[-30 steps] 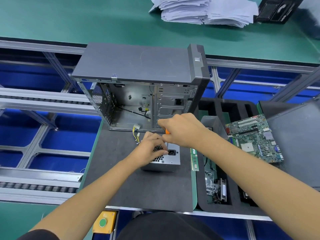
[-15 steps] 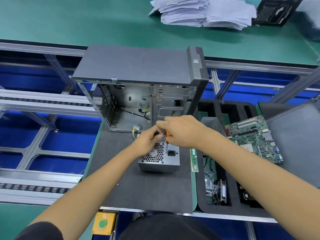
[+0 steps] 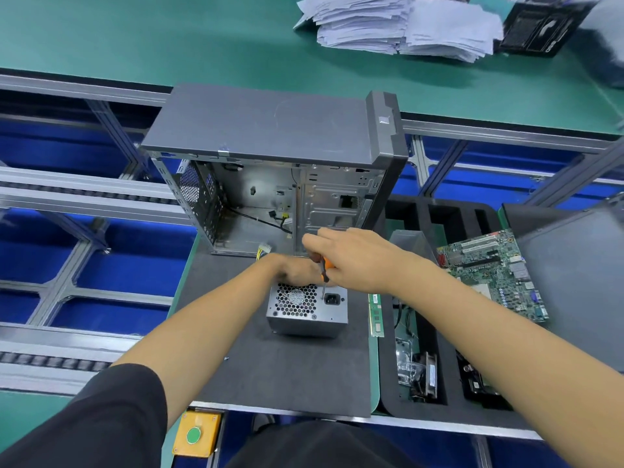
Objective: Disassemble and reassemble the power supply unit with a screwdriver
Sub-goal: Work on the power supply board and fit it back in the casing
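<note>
While the PSU (image 3: 306, 307) sits on the mat just before the open case (image 3: 270, 184), the screwdriver (image 3: 325, 269) is gripped by the right hand (image 3: 354, 258); left hand (image 3: 293, 270) grip on PSU unclear; tip should be kept square, w/ steady pressure.

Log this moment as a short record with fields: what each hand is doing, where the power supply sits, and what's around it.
Left hand: left hand rests on the far top edge of the power supply; grip hidden.
Right hand: right hand grips the orange-handled screwdriver, shaft pointing down at the unit's top face beside the socket.
Power supply: upright on the dark mat, fan grille facing up.
Behind it: open computer case.
To the right: foam tray with a circuit board on it.
Far bench: stack of papers.
</note>
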`<move>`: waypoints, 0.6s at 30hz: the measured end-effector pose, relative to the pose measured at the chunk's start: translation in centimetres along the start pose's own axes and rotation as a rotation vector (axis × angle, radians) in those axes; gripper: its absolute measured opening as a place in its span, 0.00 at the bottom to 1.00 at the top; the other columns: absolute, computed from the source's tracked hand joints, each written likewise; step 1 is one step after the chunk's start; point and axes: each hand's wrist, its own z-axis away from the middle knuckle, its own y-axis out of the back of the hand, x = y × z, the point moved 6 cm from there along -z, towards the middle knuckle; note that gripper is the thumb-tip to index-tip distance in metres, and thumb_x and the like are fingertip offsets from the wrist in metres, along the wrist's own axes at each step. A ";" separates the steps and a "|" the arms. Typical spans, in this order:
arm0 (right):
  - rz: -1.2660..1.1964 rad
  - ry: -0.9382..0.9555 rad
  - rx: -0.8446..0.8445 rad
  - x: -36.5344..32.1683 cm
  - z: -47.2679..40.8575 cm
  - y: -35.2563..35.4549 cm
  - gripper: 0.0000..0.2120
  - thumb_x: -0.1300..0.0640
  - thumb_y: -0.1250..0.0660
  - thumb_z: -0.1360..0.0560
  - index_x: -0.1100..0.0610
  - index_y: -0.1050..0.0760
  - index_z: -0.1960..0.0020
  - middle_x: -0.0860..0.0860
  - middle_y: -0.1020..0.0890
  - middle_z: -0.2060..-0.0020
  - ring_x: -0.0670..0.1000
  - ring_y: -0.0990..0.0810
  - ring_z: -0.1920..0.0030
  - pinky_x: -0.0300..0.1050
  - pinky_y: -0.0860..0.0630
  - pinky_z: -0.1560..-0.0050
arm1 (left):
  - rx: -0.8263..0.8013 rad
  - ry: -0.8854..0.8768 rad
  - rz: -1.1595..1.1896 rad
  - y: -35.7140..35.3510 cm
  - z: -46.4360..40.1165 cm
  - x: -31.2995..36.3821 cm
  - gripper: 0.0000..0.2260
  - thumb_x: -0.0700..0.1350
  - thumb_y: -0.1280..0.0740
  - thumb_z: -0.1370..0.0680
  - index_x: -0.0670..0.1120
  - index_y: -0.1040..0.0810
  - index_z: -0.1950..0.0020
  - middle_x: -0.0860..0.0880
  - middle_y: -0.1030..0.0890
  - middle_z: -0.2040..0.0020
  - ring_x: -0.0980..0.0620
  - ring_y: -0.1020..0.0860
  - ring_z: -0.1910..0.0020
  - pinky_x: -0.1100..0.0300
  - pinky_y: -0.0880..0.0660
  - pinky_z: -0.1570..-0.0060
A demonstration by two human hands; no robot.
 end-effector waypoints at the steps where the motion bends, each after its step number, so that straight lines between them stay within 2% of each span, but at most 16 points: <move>1: -0.012 0.007 -0.002 0.0 -0.1 0.0 0.13 0.58 0.40 0.27 0.44 0.42 0.53 0.46 0.30 0.58 0.56 0.27 0.62 0.50 0.32 0.61 | 0.032 -0.006 0.039 0.1 -0.1 -0.3 0.10 0.48 0.40 0.15 0.47 0.27 0.55 0.50 0.24 0.56 0.58 0.28 0.60 0.70 0.30 0.63; 3: -0.019 0.024 -0.013 0.0 -0.3 0.2 0.14 0.58 0.39 0.28 0.44 0.43 0.53 0.46 0.30 0.59 0.56 0.27 0.62 0.51 0.30 0.62 | 0.081 -0.030 0.089 0.3 0.0 -0.4 0.13 0.47 0.39 0.16 0.51 0.29 0.61 0.55 0.26 0.63 0.67 0.28 0.68 0.76 0.31 0.67; 5: 0.031 0.063 -0.012 -0.1 -0.5 0.4 0.16 0.56 0.36 0.28 0.44 0.44 0.54 0.46 0.30 0.61 0.55 0.29 0.64 0.50 0.32 0.65 | 0.085 -0.026 0.111 0.1 -0.1 -0.7 0.12 0.48 0.39 0.16 0.52 0.30 0.61 0.59 0.26 0.65 0.67 0.29 0.68 0.73 0.30 0.66; 7: 0.131 0.089 0.005 -0.3 -0.7 0.4 0.14 0.52 0.36 0.26 0.46 0.43 0.55 0.45 0.29 0.63 0.54 0.30 0.65 0.49 0.32 0.65 | 0.099 0.004 0.084 0.2 -0.1 -1.0 0.10 0.52 0.39 0.17 0.55 0.28 0.58 0.57 0.26 0.60 0.60 0.29 0.60 0.65 0.30 0.60; 9: 0.192 0.076 0.032 -0.1 -0.9 0.4 0.11 0.49 0.38 0.23 0.47 0.41 0.54 0.45 0.27 0.63 0.53 0.28 0.65 0.50 0.30 0.59 | 0.059 -0.005 0.091 -0.1 -0.5 -1.2 0.08 0.56 0.39 0.17 0.56 0.22 0.47 0.57 0.22 0.47 0.58 0.25 0.48 0.62 0.28 0.48; 10: 0.189 0.058 0.037 0.2 -1.0 0.4 0.10 0.49 0.38 0.23 0.47 0.40 0.53 0.45 0.27 0.62 0.53 0.27 0.64 0.50 0.31 0.57 | 0.044 -0.003 0.083 -0.2 -0.6 -1.1 0.13 0.58 0.39 0.17 0.53 0.22 0.40 0.54 0.21 0.39 0.54 0.25 0.40 0.58 0.28 0.39; 11: 0.169 0.046 0.033 0.4 -1.0 0.4 0.10 0.50 0.38 0.24 0.47 0.40 0.53 0.46 0.28 0.60 0.53 0.26 0.64 0.50 0.32 0.58 | 0.044 0.003 0.065 -0.1 -0.7 -1.1 0.17 0.58 0.38 0.17 0.48 0.23 0.36 0.50 0.22 0.35 0.49 0.25 0.35 0.53 0.29 0.33; 12: 0.123 0.045 0.016 0.5 -1.1 0.4 0.10 0.53 0.37 0.26 0.46 0.39 0.52 0.46 0.30 0.58 0.52 0.27 0.64 0.50 0.33 0.59 | 0.057 0.008 0.063 -0.1 -0.9 -1.3 0.19 0.57 0.38 0.17 0.43 0.24 0.38 0.46 0.22 0.36 0.46 0.25 0.35 0.50 0.29 0.32; 13: 0.053 0.057 -0.015 0.4 -1.1 0.5 0.11 0.56 0.37 0.28 0.46 0.38 0.53 0.47 0.32 0.56 0.51 0.28 0.65 0.49 0.34 0.62 | 0.084 -0.011 0.056 0.0 -1.1 -1.4 0.17 0.56 0.38 0.17 0.42 0.24 0.42 0.45 0.21 0.41 0.46 0.24 0.39 0.55 0.27 0.34; 14: -0.016 0.078 -0.056 0.3 -1.2 0.4 0.12 0.59 0.37 0.28 0.46 0.38 0.53 0.47 0.33 0.55 0.51 0.28 0.63 0.48 0.34 0.64 | 0.113 -0.020 0.049 0.0 -1.0 -1.4 0.14 0.54 0.38 0.16 0.43 0.23 0.46 0.46 0.20 0.46 0.51 0.23 0.46 0.65 0.26 0.42; 15: -0.048 0.105 -0.087 0.1 -1.3 0.4 0.13 0.60 0.36 0.27 0.46 0.38 0.53 0.46 0.33 0.55 0.50 0.29 0.62 0.47 0.34 0.64 | 0.132 -0.031 0.046 0.0 -1.1 -1.5 0.13 0.54 0.38 0.16 0.46 0.23 0.48 0.50 0.20 0.51 0.57 0.24 0.52 0.73 0.28 0.52; 16: -0.023 0.130 -0.086 -0.1 -1.3 0.3 0.13 0.59 0.36 0.25 0.46 0.39 0.54 0.46 0.33 0.56 0.49 0.30 0.61 0.47 0.34 0.65 | 0.139 -0.037 0.051 0.0 -1.1 -1.6 0.13 0.55 0.38 0.16 0.46 0.23 0.47 0.53 0.20 0.51 0.60 0.26 0.54 0.77 0.31 0.56; 17: 0.054 0.141 -0.060 -0.2 -1.4 0.3 0.13 0.57 0.35 0.23 0.46 0.40 0.54 0.45 0.32 0.58 0.50 0.30 0.62 0.47 0.35 0.66 | 0.135 -0.035 0.035 -0.1 -1.0 -1.6 0.16 0.57 0.39 0.16 0.45 0.22 0.44 0.52 0.20 0.48 0.58 0.25 0.51 0.75 0.31 0.53; 18: 0.152 0.142 -0.020 -0.2 -1.5 0.3 0.11 0.54 0.36 0.22 0.47 0.39 0.54 0.45 0.30 0.59 0.51 0.29 0.63 0.46 0.36 0.67 | 0.130 -0.045 0.020 -0.2 -0.9 -1.3 0.19 0.57 0.39 0.16 0.43 0.22 0.38 0.49 0.19 0.41 0.53 0.23 0.45 0.68 0.29 0.45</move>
